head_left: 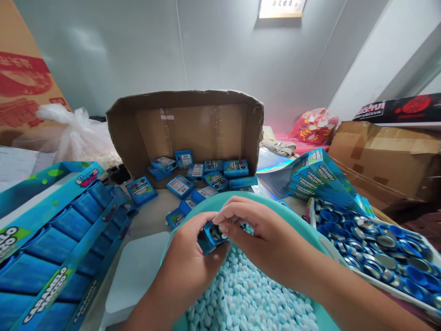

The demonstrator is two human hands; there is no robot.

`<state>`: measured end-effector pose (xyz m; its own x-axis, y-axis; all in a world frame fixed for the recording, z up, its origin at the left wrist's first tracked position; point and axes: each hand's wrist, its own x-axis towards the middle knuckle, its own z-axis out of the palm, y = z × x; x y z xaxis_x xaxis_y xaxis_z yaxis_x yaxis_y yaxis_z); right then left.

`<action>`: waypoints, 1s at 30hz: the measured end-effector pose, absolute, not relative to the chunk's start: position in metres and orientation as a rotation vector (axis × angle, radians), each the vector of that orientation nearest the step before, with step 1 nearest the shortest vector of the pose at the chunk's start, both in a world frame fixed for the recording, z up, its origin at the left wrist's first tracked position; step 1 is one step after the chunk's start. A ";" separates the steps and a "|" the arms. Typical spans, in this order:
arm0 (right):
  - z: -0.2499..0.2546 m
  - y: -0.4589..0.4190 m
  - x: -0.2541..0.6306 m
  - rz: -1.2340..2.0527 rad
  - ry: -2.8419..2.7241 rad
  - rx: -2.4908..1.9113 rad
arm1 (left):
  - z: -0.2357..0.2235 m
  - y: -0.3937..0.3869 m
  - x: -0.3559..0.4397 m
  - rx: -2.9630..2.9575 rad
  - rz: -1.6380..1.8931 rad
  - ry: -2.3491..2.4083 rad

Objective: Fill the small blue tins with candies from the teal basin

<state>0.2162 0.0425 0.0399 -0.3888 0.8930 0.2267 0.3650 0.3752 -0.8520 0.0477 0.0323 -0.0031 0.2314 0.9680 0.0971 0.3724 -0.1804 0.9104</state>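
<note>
My left hand (195, 250) is wrapped round a small blue candy box (206, 241) whose dark opening faces up. Over that opening my right hand (250, 225) is cupped, thumb and fingers pressed together; what they hold, if anything, is hidden. Both hands are above a turquoise basin (325, 257) filled with pale blue candies (251, 289). Behind the basin, several closed blue candy boxes (215, 180) lie loose in and before a cardboard carton (200, 128) tipped on its side.
At left stand display trays (44, 285) packed with blue boxes, beside a white plastic lid (138, 266). To the right, a tray of blue and silver caps (375, 248) sits near stacked flat blue cartons (317, 179). Brown cardboard boxes (382, 156) are behind.
</note>
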 end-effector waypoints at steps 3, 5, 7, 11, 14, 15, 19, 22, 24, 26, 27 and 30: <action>0.039 0.042 0.217 0.980 -1.910 -1.060 | -0.003 0.033 0.048 1.698 0.927 1.267; 0.038 0.041 0.218 0.998 -1.895 -1.022 | -0.002 0.033 0.049 1.684 0.921 1.280; 0.038 0.040 0.218 1.046 -1.874 -0.959 | 0.000 0.032 0.050 1.660 0.920 1.285; 0.041 0.038 0.218 1.137 -1.852 -0.833 | 0.003 0.030 0.052 1.619 0.934 1.232; 0.043 0.039 0.218 1.058 -1.798 -0.808 | 0.001 0.030 0.052 1.581 0.969 1.237; 0.043 0.040 0.218 1.007 -1.774 -0.818 | 0.000 0.030 0.051 1.562 0.982 1.257; 0.041 0.045 0.221 0.825 -1.714 -0.928 | -0.004 0.033 0.051 1.475 1.026 1.349; 0.037 0.048 0.222 0.817 -1.706 -1.025 | -0.004 0.036 0.051 1.410 1.074 1.355; 0.034 0.049 0.222 0.796 -1.728 -1.067 | -0.004 0.037 0.051 1.363 1.130 1.355; 0.033 0.051 0.223 0.750 -1.757 -1.112 | -0.003 0.038 0.050 1.333 1.196 1.365; 0.032 0.052 0.223 0.728 -1.772 -1.140 | -0.003 0.039 0.049 1.327 1.235 1.375; 0.030 0.054 0.226 0.674 -1.912 -1.271 | -0.003 0.040 0.047 1.337 1.338 1.412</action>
